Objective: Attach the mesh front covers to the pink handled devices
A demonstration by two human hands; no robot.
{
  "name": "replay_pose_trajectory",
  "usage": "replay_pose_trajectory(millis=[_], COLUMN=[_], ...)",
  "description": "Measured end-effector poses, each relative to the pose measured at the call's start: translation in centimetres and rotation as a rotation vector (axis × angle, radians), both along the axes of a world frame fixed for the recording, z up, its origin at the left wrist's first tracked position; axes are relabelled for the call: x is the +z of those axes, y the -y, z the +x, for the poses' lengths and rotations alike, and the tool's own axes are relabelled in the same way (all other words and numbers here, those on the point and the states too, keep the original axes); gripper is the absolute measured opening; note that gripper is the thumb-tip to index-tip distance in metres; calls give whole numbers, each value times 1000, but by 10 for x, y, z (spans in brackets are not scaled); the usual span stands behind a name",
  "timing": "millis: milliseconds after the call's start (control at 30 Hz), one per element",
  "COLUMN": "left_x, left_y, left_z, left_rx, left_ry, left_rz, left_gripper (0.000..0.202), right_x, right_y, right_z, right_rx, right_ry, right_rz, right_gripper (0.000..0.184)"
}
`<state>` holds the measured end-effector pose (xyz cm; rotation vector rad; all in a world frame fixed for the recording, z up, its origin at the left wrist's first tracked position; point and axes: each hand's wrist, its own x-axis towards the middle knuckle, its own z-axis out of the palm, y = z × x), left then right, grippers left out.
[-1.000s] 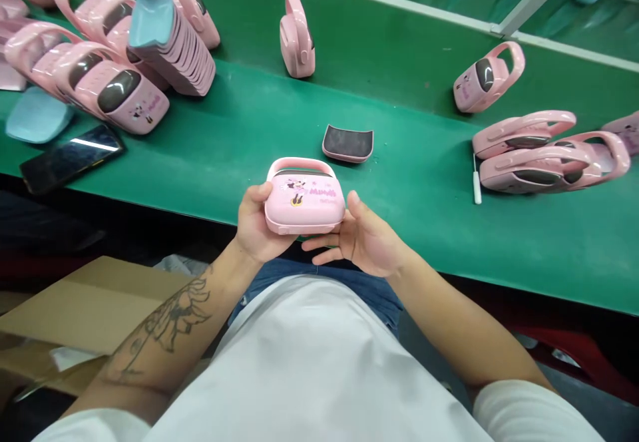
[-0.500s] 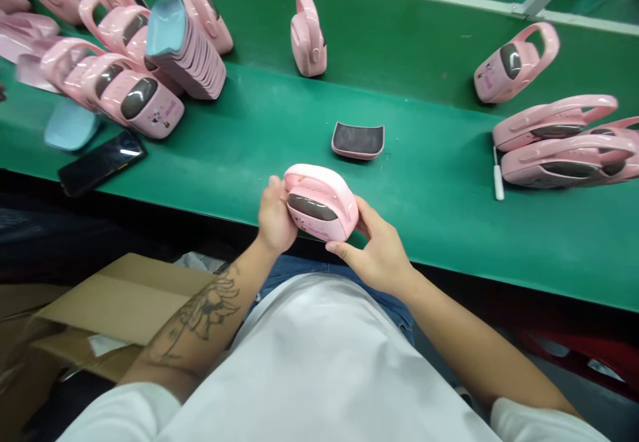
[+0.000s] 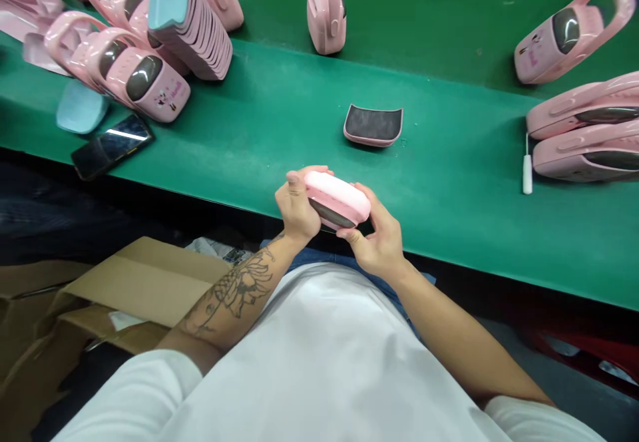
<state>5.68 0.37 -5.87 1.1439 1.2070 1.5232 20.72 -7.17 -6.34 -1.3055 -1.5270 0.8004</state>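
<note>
Both hands hold one pink handled case (image 3: 335,197) at the near edge of the green table (image 3: 449,182), close to my body. My left hand (image 3: 297,206) wraps its left end, thumb on top. My right hand (image 3: 378,237) grips the right end from below, fingers curled round it. The case is tilted so its dark window faces down towards me. A loose dark panel with a pink rim (image 3: 373,125) lies on the table just beyond the hands.
Several pink cases (image 3: 144,76) and a stack of pink panels topped by a blue one (image 3: 192,19) crowd the far left, beside a black phone (image 3: 112,144). More pink cases (image 3: 584,129) and a small white stick (image 3: 526,176) lie at right. A cardboard box (image 3: 134,289) sits below left.
The case has been turned over in my hands, from printed side up to window facing down. Both hands closed tighter round it, and the view shifted slightly.
</note>
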Motion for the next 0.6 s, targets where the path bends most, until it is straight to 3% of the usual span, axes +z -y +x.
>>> replay_pose_trajectory(millis=[167, 267, 400, 500, 600], left_x=[-2, 0, 10, 21, 32], left_y=[3, 11, 1, -36, -78], left_z=[-2, 0, 1, 4, 15], left_rx=[-156, -281, -478, -478, -371], left_ry=[41, 103, 86, -287, -828], left_rz=[-109, -150, -43, 199, 499], left_gripper=[77, 68, 50, 41, 41], right_x=[-2, 6, 25, 45, 63], right_y=[1, 4, 1, -30, -94], right_z=[3, 4, 22, 64, 117], right_rx=[17, -116, -292, -486, -631], right_ry=[-34, -40, -125, -136, -96], right_rz=[-132, -177, -238, -137, -14], right_gripper=[80, 87, 73, 61, 58])
